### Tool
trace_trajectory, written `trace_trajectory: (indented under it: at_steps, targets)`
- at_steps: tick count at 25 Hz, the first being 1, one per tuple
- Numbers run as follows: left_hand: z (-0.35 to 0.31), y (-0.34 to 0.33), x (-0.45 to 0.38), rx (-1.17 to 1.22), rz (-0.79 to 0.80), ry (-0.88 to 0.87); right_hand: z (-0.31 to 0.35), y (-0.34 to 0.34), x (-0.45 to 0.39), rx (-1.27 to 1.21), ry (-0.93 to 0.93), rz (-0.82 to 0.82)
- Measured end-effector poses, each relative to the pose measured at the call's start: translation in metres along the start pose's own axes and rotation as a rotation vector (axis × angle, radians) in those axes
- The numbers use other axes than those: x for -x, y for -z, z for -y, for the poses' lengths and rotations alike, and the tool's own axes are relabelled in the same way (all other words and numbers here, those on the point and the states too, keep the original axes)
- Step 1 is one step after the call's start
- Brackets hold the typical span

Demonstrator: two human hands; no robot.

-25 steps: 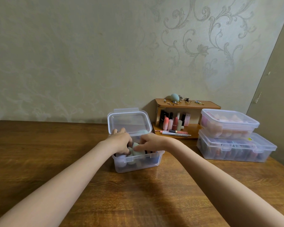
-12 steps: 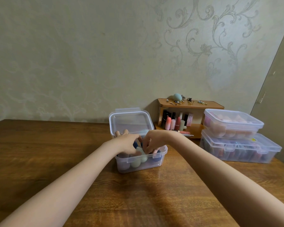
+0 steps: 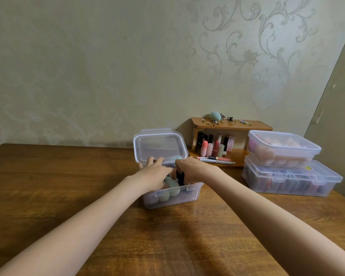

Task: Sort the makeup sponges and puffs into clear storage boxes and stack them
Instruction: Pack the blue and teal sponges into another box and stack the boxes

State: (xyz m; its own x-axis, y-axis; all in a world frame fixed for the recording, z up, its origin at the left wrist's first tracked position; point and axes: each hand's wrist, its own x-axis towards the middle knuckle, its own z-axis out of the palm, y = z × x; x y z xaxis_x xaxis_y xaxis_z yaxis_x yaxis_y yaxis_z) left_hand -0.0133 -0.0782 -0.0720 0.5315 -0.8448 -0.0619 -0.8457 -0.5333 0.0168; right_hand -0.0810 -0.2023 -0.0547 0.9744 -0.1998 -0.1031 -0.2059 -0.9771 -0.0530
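My left hand point(image 3: 154, 174) and right hand point(image 3: 194, 169) reach inside the open box point(image 3: 173, 198), bare table point(image 3: 68, 176) leftward; fingers point(image 3: 150, 161) curl among sponges point(image 3: 172, 187), grip indiscernible.

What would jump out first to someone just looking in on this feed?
Both hands, left hand and right hand, reach into the open clear box at the table's middle, its lid standing up behind, green sponges inside. At right, two closed clear boxes sit stacked, beside a small wooden shelf of cosmetics against the wall.
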Motion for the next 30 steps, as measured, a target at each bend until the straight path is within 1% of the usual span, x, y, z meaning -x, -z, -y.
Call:
trace_trajectory:
  at_steps: [3,7,10,13,16,19,21,22,24,25,27,28,29,30]
  targets:
    - [0.003,0.000,-0.002,-0.008,-0.006,-0.019,0.001,0.001,0.001,0.012,0.009,0.020]
    - [0.002,-0.002,-0.003,-0.008,-0.011,-0.033,0.004,-0.005,-0.003,0.031,-0.058,-0.021]
    - [0.003,0.000,-0.001,-0.012,0.004,-0.035,0.006,-0.004,-0.002,0.057,-0.012,-0.060]
    - [0.005,0.002,0.002,-0.015,0.029,-0.035,-0.001,-0.007,-0.002,-0.032,0.062,-0.122]
    - [0.005,0.004,0.004,-0.057,0.052,-0.005,0.001,-0.009,-0.006,0.064,0.076,-0.193]
    - [0.004,0.007,0.001,-0.131,0.075,0.025,0.004,-0.009,-0.010,0.184,0.018,-0.248]
    - [0.001,0.007,-0.006,-0.210,0.109,0.042,0.006,-0.007,-0.009,0.230,0.043,-0.167]
    - [0.000,0.006,-0.011,-0.242,0.134,0.067,0.008,-0.006,-0.009,0.210,0.063,-0.116]
    - [0.000,0.005,-0.018,-0.261,0.172,0.132,0.005,0.005,-0.010,0.062,0.045,-0.072]
    - [0.002,0.006,-0.019,-0.264,0.182,0.140,-0.002,0.014,-0.014,-0.064,-0.003,-0.118]
    - [0.010,0.008,-0.014,-0.272,0.183,0.097,-0.029,0.030,-0.029,-0.301,-0.167,-0.334]
    - [0.016,0.010,-0.010,-0.270,0.176,0.082,-0.042,0.030,-0.037,-0.321,-0.249,-0.380]
    - [0.022,0.012,-0.006,-0.268,0.174,0.082,-0.052,0.026,-0.044,-0.271,-0.274,-0.336]
    - [0.028,0.013,-0.004,-0.267,0.173,0.096,-0.055,0.019,-0.050,-0.185,-0.236,-0.219]
